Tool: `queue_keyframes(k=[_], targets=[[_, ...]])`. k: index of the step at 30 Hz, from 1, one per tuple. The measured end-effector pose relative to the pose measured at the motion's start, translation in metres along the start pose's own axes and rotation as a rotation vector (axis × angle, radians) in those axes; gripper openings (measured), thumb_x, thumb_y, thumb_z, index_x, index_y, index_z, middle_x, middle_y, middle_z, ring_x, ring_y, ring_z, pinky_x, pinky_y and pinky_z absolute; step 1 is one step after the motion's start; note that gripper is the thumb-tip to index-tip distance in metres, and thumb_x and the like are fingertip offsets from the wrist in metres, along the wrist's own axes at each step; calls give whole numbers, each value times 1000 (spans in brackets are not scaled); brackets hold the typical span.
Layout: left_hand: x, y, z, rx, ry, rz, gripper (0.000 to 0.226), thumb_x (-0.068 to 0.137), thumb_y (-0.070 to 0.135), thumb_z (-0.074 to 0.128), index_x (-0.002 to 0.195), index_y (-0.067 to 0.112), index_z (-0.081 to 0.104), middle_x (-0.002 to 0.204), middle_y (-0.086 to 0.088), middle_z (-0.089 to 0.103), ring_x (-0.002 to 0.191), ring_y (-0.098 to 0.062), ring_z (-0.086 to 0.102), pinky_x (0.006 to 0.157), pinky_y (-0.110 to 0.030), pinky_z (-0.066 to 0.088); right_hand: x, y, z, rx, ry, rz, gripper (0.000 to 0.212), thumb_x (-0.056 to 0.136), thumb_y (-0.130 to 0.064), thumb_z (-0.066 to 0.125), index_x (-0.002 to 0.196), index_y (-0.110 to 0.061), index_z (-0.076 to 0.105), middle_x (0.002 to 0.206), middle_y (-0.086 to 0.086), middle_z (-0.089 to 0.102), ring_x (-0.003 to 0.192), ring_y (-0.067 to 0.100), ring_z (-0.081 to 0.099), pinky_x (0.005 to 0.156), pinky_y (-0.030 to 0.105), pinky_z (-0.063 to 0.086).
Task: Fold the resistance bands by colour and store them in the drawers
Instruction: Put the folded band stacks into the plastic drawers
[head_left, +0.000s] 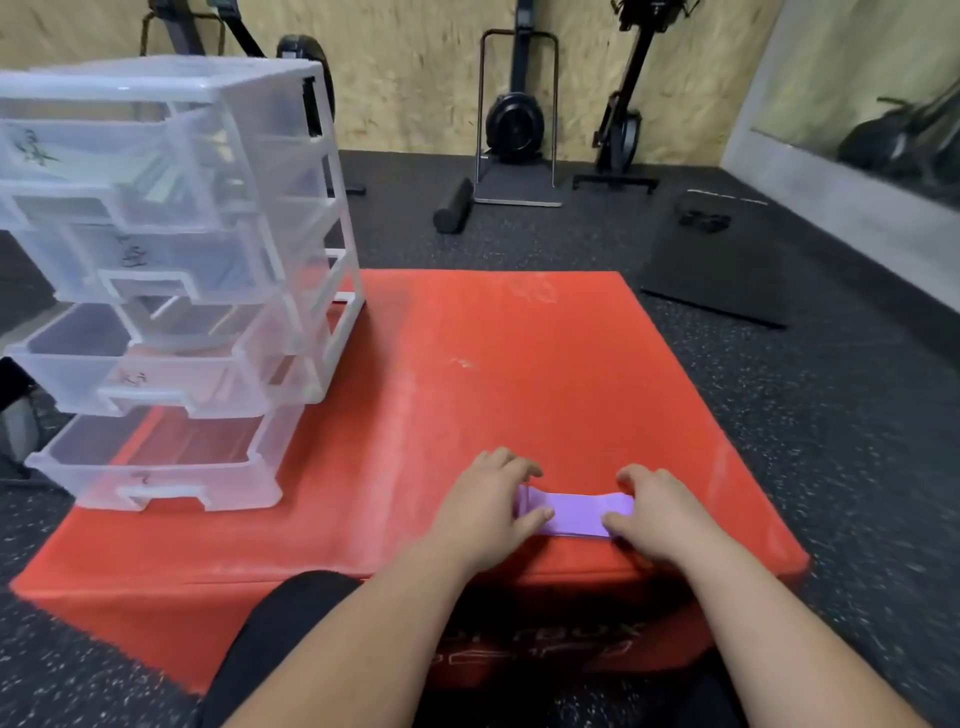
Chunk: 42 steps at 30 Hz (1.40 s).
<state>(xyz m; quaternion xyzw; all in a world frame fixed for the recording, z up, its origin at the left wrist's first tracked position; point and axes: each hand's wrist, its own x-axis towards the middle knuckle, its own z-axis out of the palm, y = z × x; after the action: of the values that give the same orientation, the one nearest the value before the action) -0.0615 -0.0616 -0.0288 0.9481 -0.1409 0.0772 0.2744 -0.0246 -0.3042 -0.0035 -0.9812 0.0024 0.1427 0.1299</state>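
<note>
1. The purple band (574, 512) lies flat on the red box (467, 364), stretched straight between the two hands, with each end tucked under fingers.
2. The left hand (485, 501) grips the band's left end: the fingers curl over its far edge and the thumb lies on the near edge.
3. The right hand (652, 506) mirrors it on the right end, fingers bent down and the thumb pinching in from the near side.
4. From where I stand, this looks like the folding step. The band is held taut and flat, ready to be doubled over. I cannot tell how many layers it already has.
5. Next, I'd say one hand should pin its end while the other lifts its own end across to meet it.
6. The drawers (156, 260) stand well off to the left of the left fingers and farther away. Several of them sit pulled out. The marks on their fronts are too blurred to show which one takes purple.
</note>
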Motion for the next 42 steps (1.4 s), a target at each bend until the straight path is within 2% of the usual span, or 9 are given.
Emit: queue_keyframes(k=[4, 11, 15, 18, 24, 28, 35, 39, 42], targets=[[7, 1, 8, 21, -50, -12, 44, 91, 48, 71, 130, 29, 64, 121, 5, 58, 115, -21, 54, 102, -39, 46, 1, 2, 0, 69, 13, 47, 63, 81, -43, 79, 135, -19, 59, 130, 7, 69, 119, 28, 64, 94, 33, 51], [9, -4, 11, 32, -72, -18, 59, 85, 58, 66, 138, 33, 59, 128, 10, 56, 119, -19, 51, 104, -42, 45, -1, -6, -7, 224, 86, -38, 19, 68, -25, 80, 81, -24, 67, 73, -10, 67, 72, 15, 63, 57, 25, 41], [10, 2, 1, -175, 7, 21, 59, 94, 48, 64, 149, 27, 54, 146, 10, 57, 135, -11, 49, 116, -31, 39, -10, -25, -12, 451, 146, -313, 18, 75, -20, 76, 84, -30, 65, 75, -11, 70, 71, 11, 63, 63, 19, 45], [11, 7, -6, -309, 93, 7, 36, 97, 43, 62, 130, 30, 68, 125, 16, 69, 119, -6, 59, 105, -25, 44, -15, -40, -14, 615, 159, -423, 15, 84, -20, 80, 90, -29, 70, 85, -12, 75, 80, 10, 69, 74, 27, 53], [5, 0, -27, -530, 172, -129, 10, 94, 32, 70, 102, 28, 75, 90, 11, 75, 84, -10, 67, 81, -33, 53, -18, -63, -13, 973, 73, -396, 36, 88, -4, 81, 116, -26, 74, 108, -4, 80, 102, 16, 75, 91, 35, 59], [-8, -5, -47, -656, 232, -187, 5, 93, 24, 76, 96, 28, 76, 80, 10, 73, 71, -5, 60, 71, -29, 52, -22, -89, -4, 1274, -157, -306, 39, 96, -5, 71, 133, -14, 64, 115, 9, 79, 103, 21, 76, 79, 27, 59], [-45, -32, -102, -709, 486, -331, 4, 91, 23, 79, 95, 24, 77, 71, 16, 67, 64, -1, 55, 65, -21, 46, -29, -162, 21, 1194, -233, -453, 17, 97, -11, 70, 112, -5, 75, 113, 17, 78, 105, 25, 72, 98, 43, 57], [-77, -62, -140, -715, 632, -366, 9, 91, 32, 75, 97, 27, 76, 83, 8, 74, 75, -7, 65, 73, -36, 57, -38, -230, 18, 1108, -181, -580, 23, 97, -3, 69, 118, -10, 74, 113, 5, 79, 106, 19, 74, 94, 35, 57], [-103, -89, -163, -727, 763, -457, 9, 95, 31, 75, 102, 26, 77, 92, 8, 79, 85, -7, 72, 78, -30, 57, -45, -286, 12, 1029, -197, -665, 25, 98, 1, 66, 117, -13, 72, 107, 2, 80, 95, 13, 75, 79, 24, 57]])
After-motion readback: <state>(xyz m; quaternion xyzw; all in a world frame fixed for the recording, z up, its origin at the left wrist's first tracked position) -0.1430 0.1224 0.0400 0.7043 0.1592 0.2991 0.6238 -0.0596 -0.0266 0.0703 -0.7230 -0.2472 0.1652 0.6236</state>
